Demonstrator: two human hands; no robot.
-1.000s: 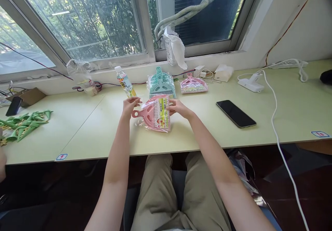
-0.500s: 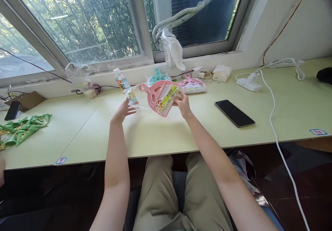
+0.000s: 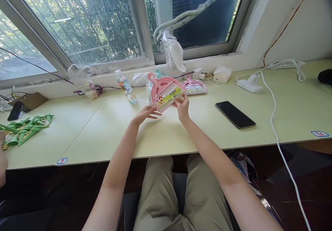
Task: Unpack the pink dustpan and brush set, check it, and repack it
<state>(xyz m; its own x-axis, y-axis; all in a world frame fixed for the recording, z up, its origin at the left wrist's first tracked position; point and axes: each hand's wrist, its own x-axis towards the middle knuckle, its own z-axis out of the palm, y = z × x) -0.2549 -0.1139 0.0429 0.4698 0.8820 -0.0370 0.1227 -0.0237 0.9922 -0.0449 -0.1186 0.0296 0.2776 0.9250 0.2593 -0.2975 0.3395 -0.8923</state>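
Note:
A pink dustpan with a white-bristled brush nested in it point(image 3: 166, 94) is held up, tilted, above the table, its yellow-green label facing me. My right hand point(image 3: 182, 107) pinches its lower right corner. Beside the lower left corner is my left hand point(image 3: 146, 115), fingers stretched out and apart, seemingly touching the edge. Clear plastic wrapping point(image 3: 140, 79) lies behind, near the sill. A second pink dustpan set point(image 3: 194, 86) rests to the right on the table, and a teal one point(image 3: 158, 73) is mostly hidden behind the held set.
A drink bottle point(image 3: 126, 86) stands tilted in view left of the dustpan. The phone point(image 3: 234, 114) lies to the right, with a white power strip point(image 3: 249, 84) and cable beyond. Green cone-shaped pieces point(image 3: 28, 129) lie far left, by another person's hand point(image 3: 3, 158).
My left hand has moved right, away from the bottle and the clear plastic, to the dustpan's lower left corner. The plastic now lies behind. The dustpan has shifted slightly right.

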